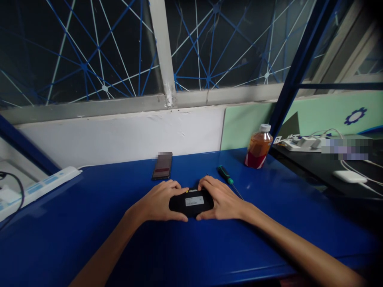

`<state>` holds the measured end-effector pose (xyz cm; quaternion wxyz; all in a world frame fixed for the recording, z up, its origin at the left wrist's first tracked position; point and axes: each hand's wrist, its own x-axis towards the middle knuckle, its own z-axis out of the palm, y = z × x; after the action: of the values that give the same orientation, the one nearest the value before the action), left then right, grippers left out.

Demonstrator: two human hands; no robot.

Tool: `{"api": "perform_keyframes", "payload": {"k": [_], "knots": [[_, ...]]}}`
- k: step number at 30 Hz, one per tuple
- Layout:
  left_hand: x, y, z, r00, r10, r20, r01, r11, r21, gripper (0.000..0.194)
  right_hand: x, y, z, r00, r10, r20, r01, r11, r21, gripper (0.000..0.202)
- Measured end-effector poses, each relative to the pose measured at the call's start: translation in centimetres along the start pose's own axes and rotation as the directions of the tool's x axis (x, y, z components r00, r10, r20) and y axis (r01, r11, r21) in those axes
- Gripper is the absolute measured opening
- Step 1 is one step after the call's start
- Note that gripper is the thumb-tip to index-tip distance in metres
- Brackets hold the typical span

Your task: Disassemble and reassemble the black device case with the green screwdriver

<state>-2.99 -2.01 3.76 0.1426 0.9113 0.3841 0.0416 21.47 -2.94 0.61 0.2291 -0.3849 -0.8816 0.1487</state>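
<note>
Between my two hands is a small black device [179, 204] with a white printed label [194, 201] on its upper face. My left hand [160, 201] grips its left end, thumb along the near edge and fingers over the far edge. On the right end, my right hand [223, 199] holds it the same way. A bit of yellow and a pale part show at the device's far edge, too small to name. Just beyond my right hand lies a screwdriver [226, 175] with a black and green handle, its shaft pointing toward me.
A phone [162, 166] lies near the wall on the blue table [89, 223]. At the back right stands a bottle of orange drink [259, 146]. A white power strip [44, 187] runs along the left; another strip [305, 142], cables and a white charger [349, 176] sit on the right.
</note>
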Motion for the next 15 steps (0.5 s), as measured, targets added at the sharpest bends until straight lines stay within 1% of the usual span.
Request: {"api": "perform_keyframes", "payload": {"k": [7, 15], "knots": [[0.08, -0.21, 0.05, 1.0, 0.016, -0.024, -0.016, 1.0, -0.015, 0.076, 0.01, 0.1, 0.02, 1.0, -0.022, -0.019, 0.021, 0.999, -0.042, 0.062], [-0.04, -0.63, -0.53, 0.999, -0.001, 0.043, 0.006, 0.994, -0.107, 0.081, 0.13, 0.29, 0.05, 1.0, -0.025, 0.001, 0.025, 0.999, 0.03, 0.064]]}}
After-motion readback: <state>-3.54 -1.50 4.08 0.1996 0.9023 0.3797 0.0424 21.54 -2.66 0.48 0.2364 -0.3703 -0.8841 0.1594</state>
